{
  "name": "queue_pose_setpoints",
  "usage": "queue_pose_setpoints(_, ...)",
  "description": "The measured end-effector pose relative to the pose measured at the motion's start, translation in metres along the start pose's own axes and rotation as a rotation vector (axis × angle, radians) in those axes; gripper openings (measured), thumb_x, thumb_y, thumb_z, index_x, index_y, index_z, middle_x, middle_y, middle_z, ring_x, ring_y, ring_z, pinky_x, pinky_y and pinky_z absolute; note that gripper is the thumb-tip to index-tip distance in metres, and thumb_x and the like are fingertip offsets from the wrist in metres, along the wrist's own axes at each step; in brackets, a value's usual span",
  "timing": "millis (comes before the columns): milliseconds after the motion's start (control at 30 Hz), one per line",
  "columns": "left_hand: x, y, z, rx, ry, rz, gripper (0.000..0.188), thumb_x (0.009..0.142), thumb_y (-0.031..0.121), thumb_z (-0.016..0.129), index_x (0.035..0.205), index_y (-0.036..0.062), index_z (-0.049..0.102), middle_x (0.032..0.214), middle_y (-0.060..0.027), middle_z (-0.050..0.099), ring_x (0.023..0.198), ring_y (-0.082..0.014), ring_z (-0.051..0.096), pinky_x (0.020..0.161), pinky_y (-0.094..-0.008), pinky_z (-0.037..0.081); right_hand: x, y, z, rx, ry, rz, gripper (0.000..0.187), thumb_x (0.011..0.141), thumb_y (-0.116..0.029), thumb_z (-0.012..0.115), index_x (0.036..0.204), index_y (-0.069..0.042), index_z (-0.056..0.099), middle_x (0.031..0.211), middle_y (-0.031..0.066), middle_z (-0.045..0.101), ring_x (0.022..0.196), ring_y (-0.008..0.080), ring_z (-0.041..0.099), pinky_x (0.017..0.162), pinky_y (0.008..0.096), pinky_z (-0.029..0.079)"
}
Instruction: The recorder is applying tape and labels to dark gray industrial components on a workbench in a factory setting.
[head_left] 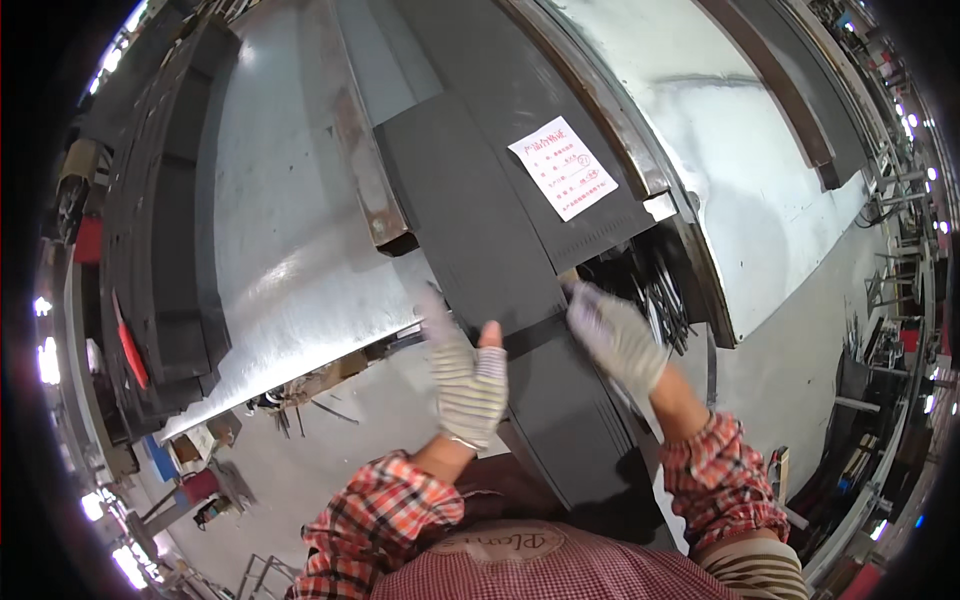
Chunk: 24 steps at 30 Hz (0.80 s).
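Note:
My left hand (465, 375), in a striped work glove with bare fingertips, is held beside the left edge of a dark grey flat panel (480, 220). Its fingers are stretched out and its thumb stands apart; nothing is in it. On the other side, my right hand (617, 335), gloved alike, has its fingers extended with their tips at the panel's right part; whether they press on it is hard to tell. A second dark panel (570, 410) reaches back toward my body beneath the first. A white paper sheet with red print (564, 168) lies on the dark surface ahead.
Rusty steel bars (375, 190) run along the shiny metal table (290, 240). Stacked dark panels (165, 220) stand at the left, with a red-handled tool (130, 345) on them. Thin dark strips (655, 290) lie right of my right hand. Another metal surface (750, 170) is farther right.

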<state>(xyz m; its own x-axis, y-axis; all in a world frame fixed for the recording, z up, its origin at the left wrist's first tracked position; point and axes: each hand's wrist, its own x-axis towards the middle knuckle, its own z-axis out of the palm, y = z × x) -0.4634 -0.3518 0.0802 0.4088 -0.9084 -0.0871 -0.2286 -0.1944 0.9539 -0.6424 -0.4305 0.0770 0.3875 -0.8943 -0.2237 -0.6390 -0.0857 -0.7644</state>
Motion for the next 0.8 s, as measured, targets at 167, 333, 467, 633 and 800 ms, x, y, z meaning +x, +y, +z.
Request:
queue_pose_setpoints(167, -0.095, -0.011, -0.023, 0.456, -0.478, 0.035, 0.076, 0.088, 0.021, 0.049, 0.140, -0.0121, 0.006, 0.144, -0.0259, 0.022, 0.134, -0.0350, 0.022, 0.111, -0.0411, 0.013, -0.030, -0.032, -0.052, -0.379, -0.631, 0.102, 0.087, 0.083, -0.069, 0.038, 0.115, 0.010, 0.052, 0.109, 0.0308, 0.057, 0.106, 0.0418, 0.054, 0.093, 0.0426, 0.041)
queue_pose_setpoints(333, -0.027, -0.020, 0.018, 0.001, -0.235, -0.311, 0.072, 0.093, 0.031, 0.044, 0.143, -0.0055, 0.007, 0.144, -0.0240, 0.025, 0.133, -0.0330, 0.025, 0.109, -0.0343, 0.019, 0.001, -0.021, -0.017, -0.270, -0.103, 0.120, 0.072, 0.091, -0.057, 0.034, 0.114, 0.008, 0.053, 0.100, 0.0291, 0.061, 0.099, 0.0408, 0.057, 0.087, 0.0434, 0.044)
queue_pose_setpoints(467, -0.027, -0.016, 0.018, -0.011, -0.121, -0.396, 0.071, 0.095, 0.032, 0.043, 0.144, -0.0010, 0.005, 0.140, -0.0223, 0.034, 0.129, -0.0302, 0.035, 0.104, -0.0308, 0.028, -0.013, -0.022, -0.006, -0.250, -0.136, 0.155, 0.069, 0.093, -0.053, 0.031, 0.113, 0.009, 0.054, 0.098, 0.0300, 0.061, 0.099, 0.0406, 0.057, 0.088, 0.0430, 0.043)
queue_pose_setpoints(633, -0.033, -0.013, 0.005, -0.090, -0.244, -0.474, 0.077, 0.095, 0.036, 0.047, 0.145, 0.0013, 0.001, 0.130, -0.0215, 0.047, 0.114, -0.0322, 0.050, 0.096, -0.0311, 0.038, -0.018, -0.018, -0.012, -0.339, -0.241, 0.238, 0.064, 0.094, -0.050, 0.036, 0.111, 0.007, 0.056, 0.098, 0.0297, 0.060, 0.097, 0.0429, 0.056, 0.085, 0.0424, 0.044)
queue_pose_setpoints(800, -0.018, -0.039, 0.004, -0.120, -0.199, -0.378, 0.070, 0.094, 0.038, 0.049, 0.146, 0.0064, 0.015, 0.124, -0.0182, 0.053, 0.109, -0.0211, 0.054, 0.090, -0.0262, 0.041, -0.001, -0.011, -0.008, -0.128, -0.226, 0.186, 0.074, 0.091, -0.059, 0.030, 0.119, 0.006, 0.052, 0.111, 0.0289, 0.057, 0.109, 0.0398, 0.052, 0.093, 0.0397, 0.040)
